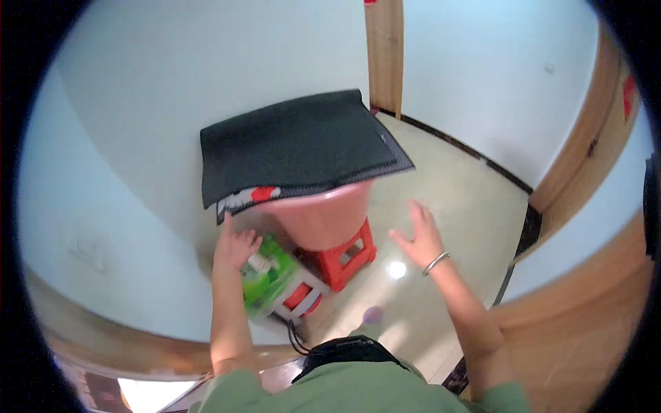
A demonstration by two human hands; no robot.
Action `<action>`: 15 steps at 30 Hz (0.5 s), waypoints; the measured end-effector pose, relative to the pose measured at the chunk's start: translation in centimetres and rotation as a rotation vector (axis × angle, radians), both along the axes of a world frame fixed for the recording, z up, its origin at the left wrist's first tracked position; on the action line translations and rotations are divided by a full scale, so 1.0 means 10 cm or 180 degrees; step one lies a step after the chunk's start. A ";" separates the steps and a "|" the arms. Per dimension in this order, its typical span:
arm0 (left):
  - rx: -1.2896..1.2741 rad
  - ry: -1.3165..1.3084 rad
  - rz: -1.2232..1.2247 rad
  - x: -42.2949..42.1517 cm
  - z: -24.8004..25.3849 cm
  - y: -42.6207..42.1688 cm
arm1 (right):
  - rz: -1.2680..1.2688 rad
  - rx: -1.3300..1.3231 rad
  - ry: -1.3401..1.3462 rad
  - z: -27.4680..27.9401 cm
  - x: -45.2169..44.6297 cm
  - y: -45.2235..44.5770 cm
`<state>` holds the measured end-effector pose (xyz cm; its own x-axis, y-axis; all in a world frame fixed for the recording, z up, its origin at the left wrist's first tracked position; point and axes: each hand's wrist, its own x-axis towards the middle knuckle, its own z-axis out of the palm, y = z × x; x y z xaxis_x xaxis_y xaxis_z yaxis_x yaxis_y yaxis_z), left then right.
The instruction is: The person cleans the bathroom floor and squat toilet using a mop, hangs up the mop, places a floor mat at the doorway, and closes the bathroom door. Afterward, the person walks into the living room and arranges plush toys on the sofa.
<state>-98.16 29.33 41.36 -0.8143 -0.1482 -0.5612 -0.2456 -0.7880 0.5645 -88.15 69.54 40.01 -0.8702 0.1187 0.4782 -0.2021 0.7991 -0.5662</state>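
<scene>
Pink basin: your landmark is the wide, round, pink plastic basin [323, 217]; the covering hides whatever it may contain.
Dark mat: the large, dark grey, rectangular mat [296, 141] lies across the basin's top and overhangs its rim, probably laid there because the broad rim bears it nearly flat.
Patterned layer: a layer with a white-and-red pattern [264, 193] peeps out beneath the mat, at the basin's near left rim.
Left hand: your bare left hand [236, 248] is left of the basin, by the mat's near left corner, fingers apart and loosely bent, pinching nothing; you cannot tell whether a fingertip touches the edge.
Right hand: your right hand [421, 237], with a silver-coloured bangle [436, 263] at the wrist, hangs right of the basin, fingers spread and empty.
Red stool: the red plastic stool [348, 261] stands under the basin, seemingly to keep it off the pale, glossy floor [413, 303].
Green package: the green-and-white package [265, 279] sits below and left of the basin; its contents are not visible.
</scene>
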 end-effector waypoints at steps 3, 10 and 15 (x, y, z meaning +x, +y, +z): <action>-0.0335 -0.0083 0.0064 -0.45 -0.20 0.01 | 0.0311 0.1117 0.0075 0.25 -0.85 0.01; -0.2660 0.1576 0.1505 -1.11 0.39 0.63 | 0.0812 0.2183 0.0111 -0.01 -2.30 0.34; -0.2366 0.2142 0.1133 -1.28 1.18 1.41 | 0.2236 0.1009 -0.1150 0.20 -2.62 0.70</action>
